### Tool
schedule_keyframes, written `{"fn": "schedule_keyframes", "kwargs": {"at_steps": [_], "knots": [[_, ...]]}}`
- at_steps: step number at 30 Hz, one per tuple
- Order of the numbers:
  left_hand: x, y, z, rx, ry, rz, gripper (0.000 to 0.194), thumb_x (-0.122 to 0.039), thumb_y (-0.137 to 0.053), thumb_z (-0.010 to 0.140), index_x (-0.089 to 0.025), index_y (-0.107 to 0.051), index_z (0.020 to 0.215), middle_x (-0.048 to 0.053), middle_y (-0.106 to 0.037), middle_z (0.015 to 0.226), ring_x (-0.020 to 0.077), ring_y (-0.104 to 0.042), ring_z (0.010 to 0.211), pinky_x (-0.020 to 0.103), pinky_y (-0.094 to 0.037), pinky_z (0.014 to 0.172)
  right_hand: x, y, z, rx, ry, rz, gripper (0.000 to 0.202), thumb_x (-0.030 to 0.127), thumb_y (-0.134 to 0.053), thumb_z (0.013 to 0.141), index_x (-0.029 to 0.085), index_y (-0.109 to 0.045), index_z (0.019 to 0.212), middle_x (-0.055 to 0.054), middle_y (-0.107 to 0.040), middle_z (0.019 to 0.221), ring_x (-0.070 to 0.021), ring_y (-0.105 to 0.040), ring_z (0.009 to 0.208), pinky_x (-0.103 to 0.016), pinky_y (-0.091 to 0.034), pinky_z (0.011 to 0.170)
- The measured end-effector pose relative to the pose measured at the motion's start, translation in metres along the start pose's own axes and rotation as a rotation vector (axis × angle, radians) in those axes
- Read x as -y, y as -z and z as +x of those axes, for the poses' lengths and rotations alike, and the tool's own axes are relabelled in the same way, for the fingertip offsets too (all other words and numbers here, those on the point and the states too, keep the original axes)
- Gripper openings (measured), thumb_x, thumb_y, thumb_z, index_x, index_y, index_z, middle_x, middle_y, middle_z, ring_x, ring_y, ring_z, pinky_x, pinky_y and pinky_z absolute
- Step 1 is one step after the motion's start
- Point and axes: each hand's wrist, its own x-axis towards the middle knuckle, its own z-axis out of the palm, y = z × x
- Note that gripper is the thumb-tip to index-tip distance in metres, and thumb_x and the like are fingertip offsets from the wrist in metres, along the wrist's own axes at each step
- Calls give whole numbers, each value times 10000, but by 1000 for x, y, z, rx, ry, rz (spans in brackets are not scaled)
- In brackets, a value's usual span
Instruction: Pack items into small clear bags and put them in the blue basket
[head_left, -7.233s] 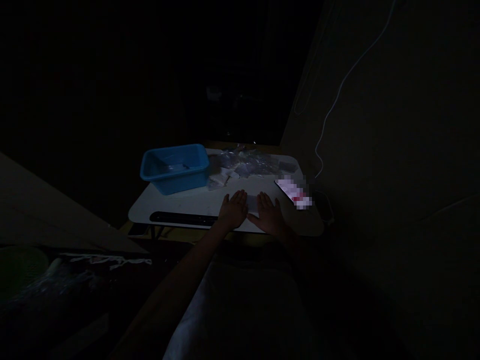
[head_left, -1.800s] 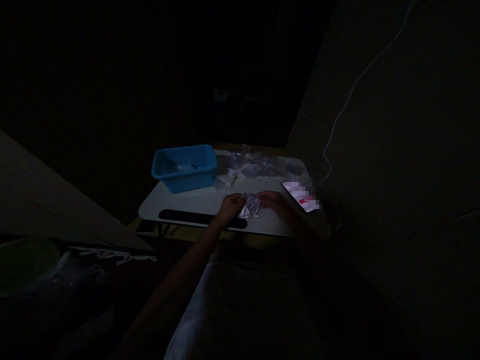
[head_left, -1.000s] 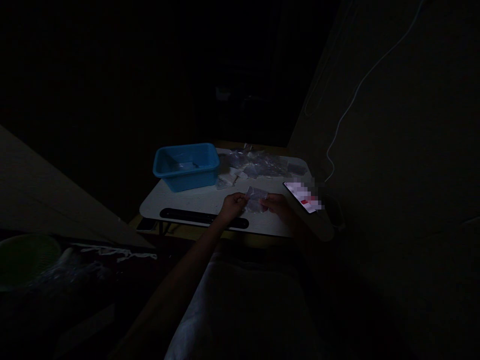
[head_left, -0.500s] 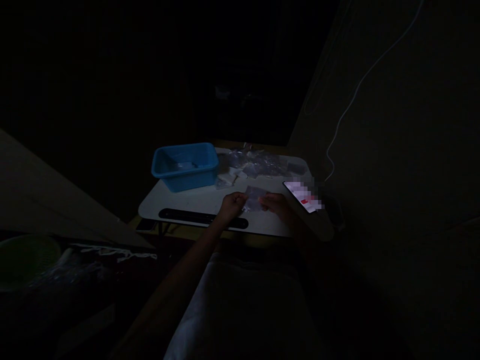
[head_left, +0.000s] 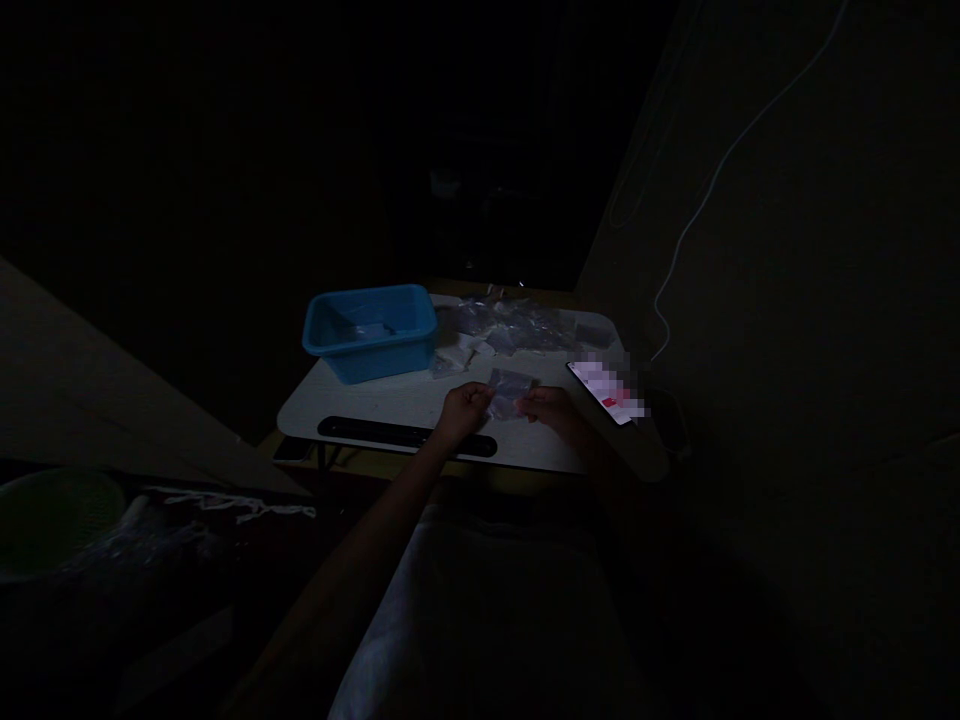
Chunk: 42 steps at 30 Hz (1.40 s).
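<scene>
As my left hand and right hand pinch its opposite sides over the counter, the plastic packet looks light, limp and slippery. I'd hold its edges.

Pretty dark in here, but we've got a white table with a black slot running along its near edge. There's a blue tub on the table's left side, and we can make out something pale inside, too dim to name. Over on the table's right side we see a phone, screen lit, part of it pixelated, with a bit of red showing. A white cord hangs down just right of the table. Left of the table and nearer us, there's a green basket plus some white string, both kinda murky.
</scene>
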Motion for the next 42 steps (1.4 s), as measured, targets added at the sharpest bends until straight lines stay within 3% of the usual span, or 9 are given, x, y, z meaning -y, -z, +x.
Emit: {"fn": "schedule_keyframes", "kwargs": {"at_steps": [5, 15, 29, 38, 42], "knots": [[-5, 1, -2, 6, -31, 8, 268, -412, -566, 650, -143, -558, 650, -58, -464, 467, 60, -412, 402, 172, -309, 404, -3, 0, 2, -14, 12, -26, 290, 442, -622, 533, 163, -543, 529, 36, -489, 456, -76, -430, 450, -223, -324, 478], [-14, 0, -7, 51, 98, -78, 330, -450, -606, 644, -137, -537, 721, -45, -510, 397, 78, -468, 314, 154, -298, 340, -8, -1, 5, -32, -2, 2, 310, 464, -629, 518, 165, -567, 568, 23, -526, 491, -82, -440, 461, -222, -328, 468], [-11, 0, -6, 42, 69, -83, 301, -438, -583, 671, -145, -533, 718, -38, -536, 414, 79, -473, 332, 164, -313, 371, -6, 0, 7, 40, -30, -46, 258, 401, -667, 512, 157, -586, 538, 15, -559, 491, -79, -453, 459, -211, -328, 466], [-12, -1, -4, 16, 6, -56, 226, -370, -563, 660, -146, -543, 633, -34, -547, 448, 97, -495, 398, 187, -338, 414, -4, -2, 4, -56, -51, -47, 176, 328, -610, 562, 157, -569, 561, 40, -507, 445, -76, -443, 442, -208, -315, 462], [-11, -1, -5, 58, 9, -45, 246, -391, -559, 653, -146, -560, 664, -31, -558, 462, 97, -493, 401, 190, -329, 416, -1, -2, 2, -63, -43, -18, 188, 342, -600, 566, 157, -567, 572, 48, -486, 436, -70, -421, 431, -207, -298, 451]]}}
